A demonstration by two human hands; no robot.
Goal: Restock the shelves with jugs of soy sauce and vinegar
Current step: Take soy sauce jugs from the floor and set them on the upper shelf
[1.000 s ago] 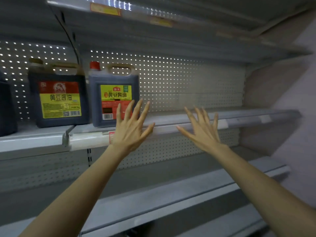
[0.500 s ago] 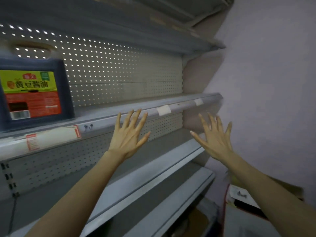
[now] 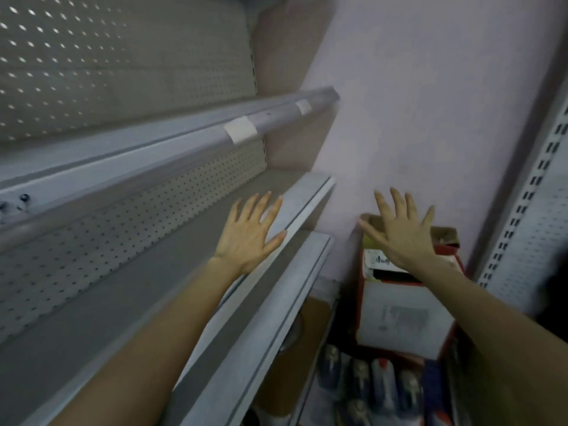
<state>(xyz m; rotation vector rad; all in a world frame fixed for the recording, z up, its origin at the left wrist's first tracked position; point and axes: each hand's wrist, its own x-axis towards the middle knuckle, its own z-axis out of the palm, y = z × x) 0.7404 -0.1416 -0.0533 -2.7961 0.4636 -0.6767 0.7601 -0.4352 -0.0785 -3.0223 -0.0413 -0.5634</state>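
Observation:
No jug stands on the shelf parts in view now. My left hand (image 3: pixel 250 235) is held out flat with fingers spread, over the front edge of a grey metal shelf (image 3: pixel 310 192), holding nothing. My right hand (image 3: pixel 399 232) is also spread and empty, in front of an open red-and-white cardboard box (image 3: pixel 396 321) that stands on the floor against the wall. Below the box, several blurred bottles or jugs with light caps (image 3: pixel 381 385) lie in the bottom right.
Three grey shelf boards run diagonally on the left with perforated back panels (image 3: pixel 123 56); the upper rail carries white price tags (image 3: pixel 241 130). A pale wall (image 3: pixel 430 103) closes the right end. A slotted white upright (image 3: pixel 528 192) stands at far right. Brown cardboard (image 3: pixel 310 315) lies under the lowest shelf.
The view has swung right and down: the soy sauce jugs on the shelf have left the frame, and the box and floor stock have come into view. Both hands stay spread and empty.

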